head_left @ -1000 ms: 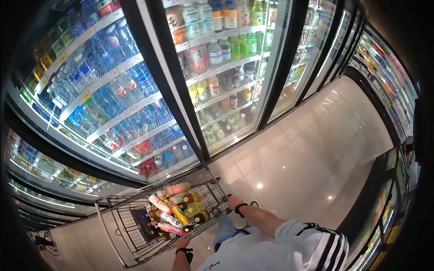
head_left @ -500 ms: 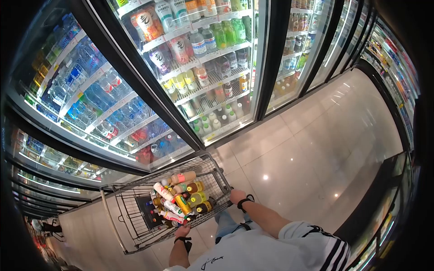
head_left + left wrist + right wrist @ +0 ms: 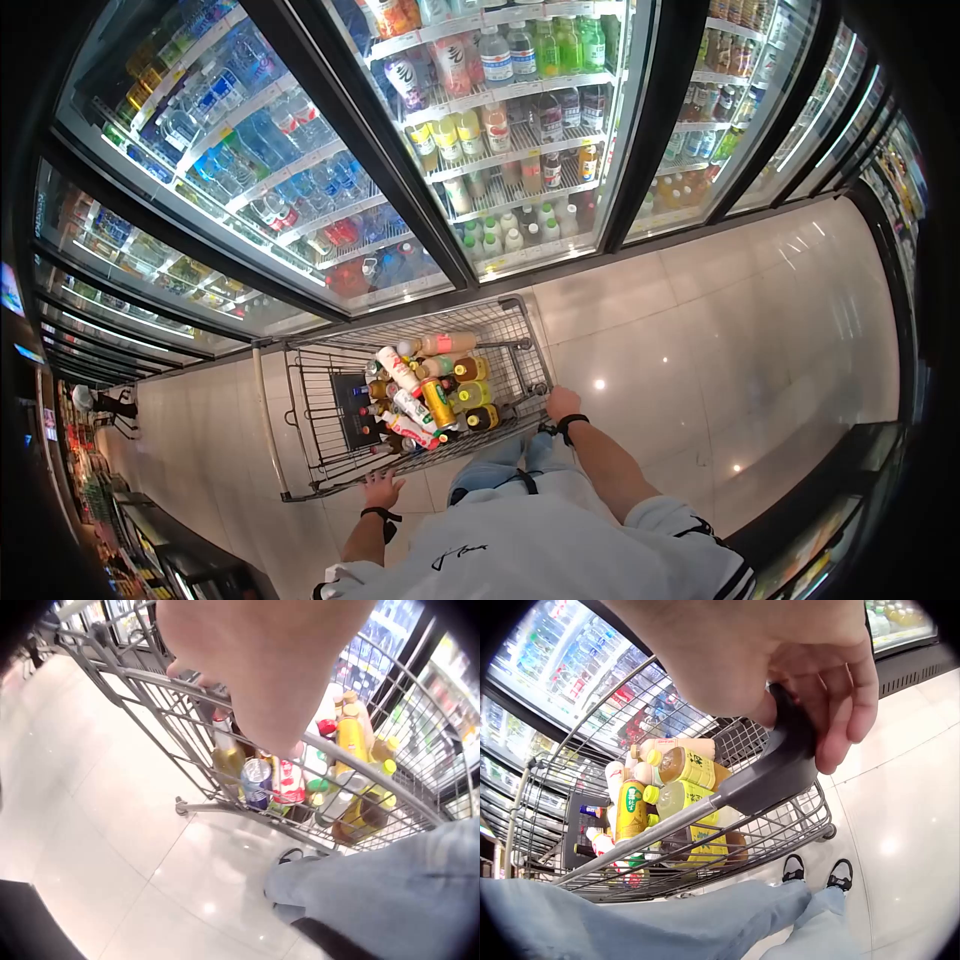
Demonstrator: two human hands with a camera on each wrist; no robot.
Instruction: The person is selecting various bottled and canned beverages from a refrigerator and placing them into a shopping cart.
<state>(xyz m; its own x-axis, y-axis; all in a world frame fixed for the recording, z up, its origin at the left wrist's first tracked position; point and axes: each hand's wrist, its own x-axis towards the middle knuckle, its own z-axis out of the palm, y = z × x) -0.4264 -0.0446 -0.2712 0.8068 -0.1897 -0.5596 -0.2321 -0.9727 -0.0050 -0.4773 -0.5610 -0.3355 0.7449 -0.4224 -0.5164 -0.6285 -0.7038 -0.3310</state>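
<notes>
A grey wire shopping cart [image 3: 265, 420] stands in front of the person, loaded with several drinks. Among them are a yellow bottle with a green label [image 3: 632, 812], a white bottle [image 3: 398, 368] and a pink-labelled bottle [image 3: 447, 343]. My right hand [image 3: 563, 402] is at the cart's near corner. Its fingers curl round the black plastic handle piece [image 3: 780, 769] in the right wrist view. My left hand [image 3: 381, 490] rests on the side rail [image 3: 375, 776], fingers spread across it. Below that hand, a blue-and-silver can [image 3: 256, 780] shows through the wires.
Glass-door drink coolers [image 3: 520, 150] line the aisle beyond the cart, their frames close to its far side. A low dark display case [image 3: 825, 500] stands at the right. Another person [image 3: 100, 402] is far off at the left. Pale glossy tiles [image 3: 700, 330] cover the floor.
The cart, hands and body have shifted right in the head view, and the cart sits higher. The left hand's fingers look more spread on the rail. The right hand keeps its grip.
</notes>
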